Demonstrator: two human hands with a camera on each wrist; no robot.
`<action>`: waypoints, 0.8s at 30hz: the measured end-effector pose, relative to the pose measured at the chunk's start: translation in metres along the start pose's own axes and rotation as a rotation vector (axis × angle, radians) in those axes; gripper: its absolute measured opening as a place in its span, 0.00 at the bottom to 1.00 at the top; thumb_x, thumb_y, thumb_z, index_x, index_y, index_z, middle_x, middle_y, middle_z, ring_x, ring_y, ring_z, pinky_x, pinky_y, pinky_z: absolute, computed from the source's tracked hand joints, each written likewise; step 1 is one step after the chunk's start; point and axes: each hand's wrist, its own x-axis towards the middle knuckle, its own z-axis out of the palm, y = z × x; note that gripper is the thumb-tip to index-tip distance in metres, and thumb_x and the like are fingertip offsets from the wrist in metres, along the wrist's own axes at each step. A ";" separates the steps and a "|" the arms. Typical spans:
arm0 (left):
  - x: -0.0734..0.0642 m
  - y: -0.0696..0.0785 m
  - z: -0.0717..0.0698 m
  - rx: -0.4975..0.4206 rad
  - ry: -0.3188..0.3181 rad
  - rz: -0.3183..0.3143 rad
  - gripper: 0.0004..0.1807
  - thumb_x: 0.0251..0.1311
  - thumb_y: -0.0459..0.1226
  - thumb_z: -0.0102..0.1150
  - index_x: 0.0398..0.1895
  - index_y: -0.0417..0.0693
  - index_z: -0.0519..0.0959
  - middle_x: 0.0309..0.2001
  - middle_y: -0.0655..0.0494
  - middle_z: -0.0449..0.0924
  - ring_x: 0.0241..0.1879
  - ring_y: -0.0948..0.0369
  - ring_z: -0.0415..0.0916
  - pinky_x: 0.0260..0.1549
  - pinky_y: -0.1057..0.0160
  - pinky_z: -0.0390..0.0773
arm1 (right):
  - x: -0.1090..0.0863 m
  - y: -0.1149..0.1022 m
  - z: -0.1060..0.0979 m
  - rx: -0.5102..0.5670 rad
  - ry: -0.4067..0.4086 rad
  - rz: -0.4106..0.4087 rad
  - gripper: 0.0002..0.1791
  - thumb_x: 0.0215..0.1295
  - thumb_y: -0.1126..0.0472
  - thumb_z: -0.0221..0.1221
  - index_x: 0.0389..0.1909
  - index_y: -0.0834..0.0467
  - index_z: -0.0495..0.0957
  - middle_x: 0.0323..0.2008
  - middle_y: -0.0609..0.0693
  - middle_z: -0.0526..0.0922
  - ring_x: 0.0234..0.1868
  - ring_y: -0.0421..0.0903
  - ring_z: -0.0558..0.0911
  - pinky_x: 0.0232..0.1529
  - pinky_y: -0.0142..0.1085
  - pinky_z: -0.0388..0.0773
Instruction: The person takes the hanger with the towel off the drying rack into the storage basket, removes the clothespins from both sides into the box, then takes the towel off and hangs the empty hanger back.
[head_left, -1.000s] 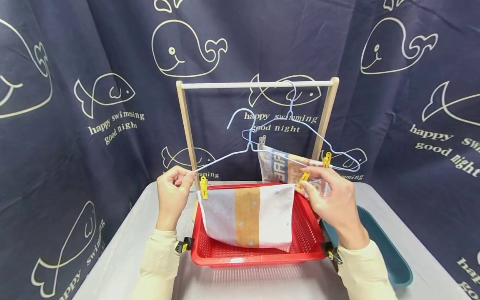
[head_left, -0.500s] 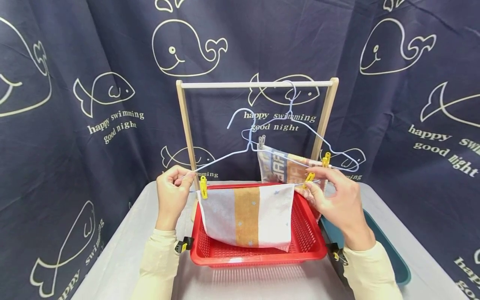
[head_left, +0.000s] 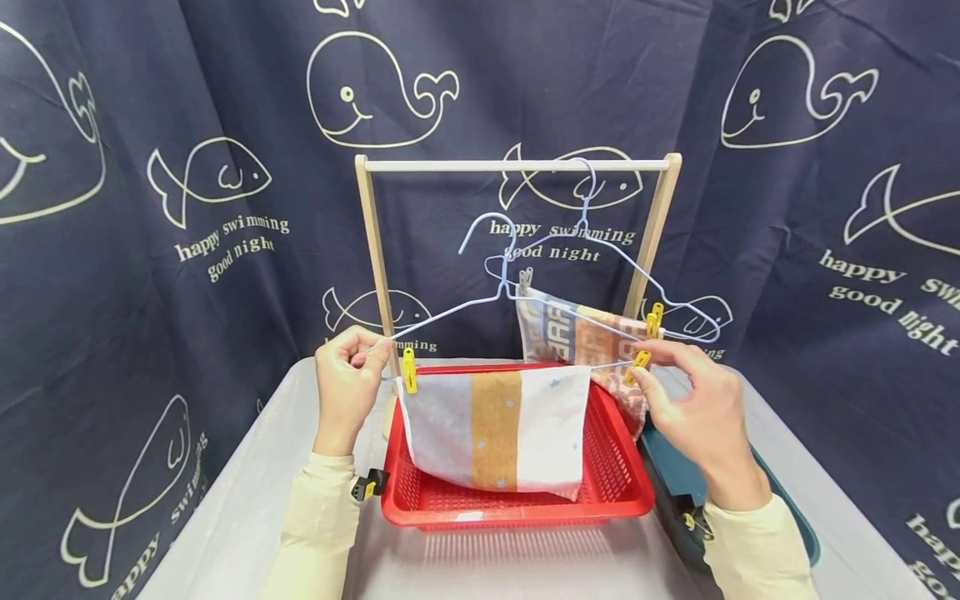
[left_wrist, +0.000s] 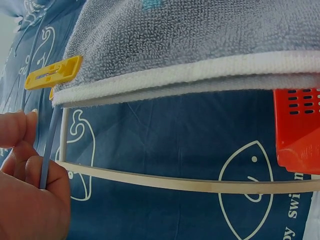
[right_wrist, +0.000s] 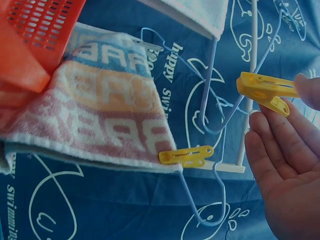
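My left hand (head_left: 347,392) grips the left end of a light-blue wire hanger (head_left: 465,307). Over the hanger's lower bar hangs a small striped towel (head_left: 495,433), grey, brown and white. A yellow clothespin (head_left: 409,371) fastens its left corner, seen close in the left wrist view. At the hanger's right end, my right hand (head_left: 701,417) pinches another yellow clothespin (right_wrist: 265,87) between thumb and fingers. This clothespin stands apart from the towel's right corner, which carries no clip. Whether it touches the hanger wire I cannot tell.
Behind, a wooden rack (head_left: 510,166) bears a second blue hanger (head_left: 585,221) with a lettered towel (right_wrist: 110,95), held by a grey clip (head_left: 526,280) and a yellow clothespin (right_wrist: 187,156). Below the front towel stands a red basket (head_left: 517,521). A teal tray (head_left: 798,521) lies at right.
My right hand has drawn the clothespin rightward, farther from the towel's right corner and along the hanger's end. The left hand and the towel have stayed nearly still.
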 end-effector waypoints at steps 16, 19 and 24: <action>-0.002 0.025 0.001 0.004 0.004 -0.017 0.04 0.57 0.20 0.65 0.26 0.28 0.82 0.16 0.64 0.62 0.18 0.72 0.57 0.17 0.73 0.55 | -0.011 0.013 -0.015 -0.065 0.003 0.060 0.24 0.49 0.72 0.74 0.50 0.58 0.87 0.41 0.56 0.89 0.44 0.28 0.78 0.55 0.14 0.64; -0.002 0.028 0.001 0.010 0.006 -0.009 0.04 0.57 0.20 0.65 0.26 0.29 0.82 0.16 0.64 0.62 0.18 0.71 0.57 0.17 0.73 0.55 | -0.013 0.015 -0.018 -0.092 -0.004 0.076 0.22 0.50 0.70 0.74 0.50 0.57 0.87 0.41 0.57 0.88 0.44 0.29 0.78 0.54 0.13 0.62; 0.001 0.006 0.000 0.018 0.013 -0.012 0.05 0.57 0.22 0.67 0.25 0.32 0.83 0.16 0.62 0.62 0.18 0.70 0.57 0.17 0.73 0.54 | -0.016 0.020 -0.021 -0.124 -0.013 0.110 0.21 0.52 0.68 0.74 0.49 0.56 0.87 0.39 0.57 0.88 0.42 0.40 0.81 0.53 0.13 0.60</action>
